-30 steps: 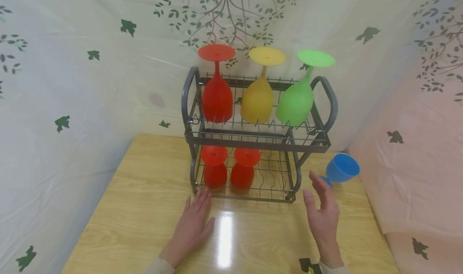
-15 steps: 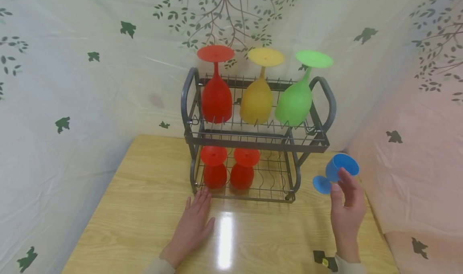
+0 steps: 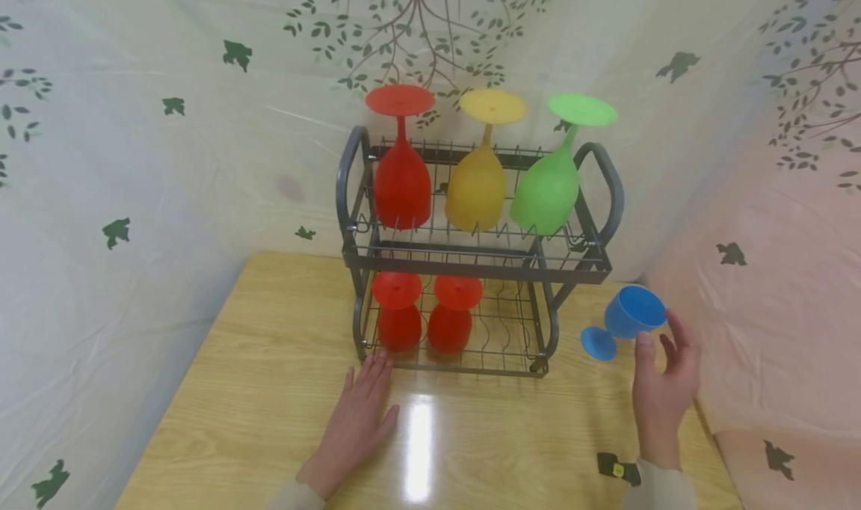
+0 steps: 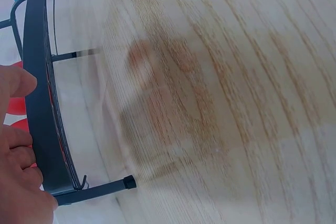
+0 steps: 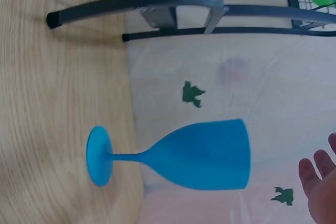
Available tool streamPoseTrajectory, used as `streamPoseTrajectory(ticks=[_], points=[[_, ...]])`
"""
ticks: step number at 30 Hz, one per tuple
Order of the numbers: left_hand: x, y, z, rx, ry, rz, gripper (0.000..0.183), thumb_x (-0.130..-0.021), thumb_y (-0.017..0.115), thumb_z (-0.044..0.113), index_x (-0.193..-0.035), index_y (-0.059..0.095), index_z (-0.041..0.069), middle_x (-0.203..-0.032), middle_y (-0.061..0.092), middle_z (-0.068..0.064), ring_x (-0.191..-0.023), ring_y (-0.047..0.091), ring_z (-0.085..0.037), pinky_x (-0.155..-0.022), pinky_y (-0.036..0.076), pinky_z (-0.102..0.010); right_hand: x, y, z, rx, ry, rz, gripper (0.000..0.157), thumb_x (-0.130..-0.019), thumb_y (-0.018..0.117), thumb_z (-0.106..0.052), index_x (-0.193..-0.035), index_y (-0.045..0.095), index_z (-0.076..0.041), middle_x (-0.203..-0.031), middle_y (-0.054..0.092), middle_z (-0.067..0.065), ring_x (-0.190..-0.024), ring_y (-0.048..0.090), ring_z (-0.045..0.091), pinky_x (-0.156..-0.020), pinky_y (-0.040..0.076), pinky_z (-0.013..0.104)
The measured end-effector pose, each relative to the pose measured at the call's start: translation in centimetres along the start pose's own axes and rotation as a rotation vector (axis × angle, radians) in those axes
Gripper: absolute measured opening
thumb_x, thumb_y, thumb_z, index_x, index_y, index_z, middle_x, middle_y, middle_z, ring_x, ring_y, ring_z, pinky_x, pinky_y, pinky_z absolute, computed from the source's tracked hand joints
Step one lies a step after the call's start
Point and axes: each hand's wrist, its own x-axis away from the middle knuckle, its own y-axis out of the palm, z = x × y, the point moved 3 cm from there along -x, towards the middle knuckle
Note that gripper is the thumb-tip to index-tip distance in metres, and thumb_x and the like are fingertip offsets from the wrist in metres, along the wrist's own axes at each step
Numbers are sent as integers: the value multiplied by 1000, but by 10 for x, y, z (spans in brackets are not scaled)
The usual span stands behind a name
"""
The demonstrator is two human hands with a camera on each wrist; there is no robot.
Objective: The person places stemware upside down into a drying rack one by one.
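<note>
A blue plastic wine glass (image 3: 631,314) stands upright on its foot at the right of the table. My right hand (image 3: 666,383) is beside it with thumb and fingers spread. In the right wrist view a gap shows between the fingers and the blue wine glass (image 5: 199,156). My left hand (image 3: 356,420) lies with fairly straight fingers, fingertips touching the front left edge of a dark two-tier dish rack (image 3: 471,271). Red, yellow and green wine glasses (image 3: 402,188) stand upside down on the upper tier. Two red wine glasses (image 3: 451,330) are inverted on the lower tier.
The rack stands at the back of a wood-grain table (image 3: 269,405), in front of a pale curtain (image 3: 269,158) printed with leaves and birds. A pinkish curtain (image 3: 794,330) hangs close along the right edge. A dark band with a yellow spot (image 3: 617,468) shows beside the right sleeve.
My right hand has moved right, passing in front of the blue wine glass to its right side. The left hand has stayed at the rack's edge.
</note>
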Motion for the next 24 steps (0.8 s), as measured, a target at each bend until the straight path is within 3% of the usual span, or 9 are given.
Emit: streamPoseTrajectory(ticks=[7, 13, 24], points=[[0, 1, 0, -9, 7, 3, 70, -92, 75, 27, -149, 49, -6, -161, 39, -22, -148, 37, -42, -117, 30, -66, -10, -2, 19, 31, 16, -21, 57, -99, 69, -16, -152, 50, -10, -156, 50, 5, -145, 43, 15, -119, 37, 30], [0, 1, -1, -13, 11, 7, 70, -92, 74, 27, -148, 49, -6, -160, 40, -22, -148, 37, -42, -117, 31, -66, -15, -4, 34, 80, 80, -46, 64, -100, 69, -25, -158, 42, -18, -163, 41, -1, -149, 36, 13, -121, 32, 26], [0, 1, -1, -12, 9, 3, 70, -92, 74, 27, -149, 49, -6, -161, 39, -22, -148, 37, -42, -117, 30, -66, -20, -3, 52, 22, 210, -84, 79, -97, 74, -27, -163, 30, -20, -167, 33, 5, -153, 29, 15, -125, 25, 29]])
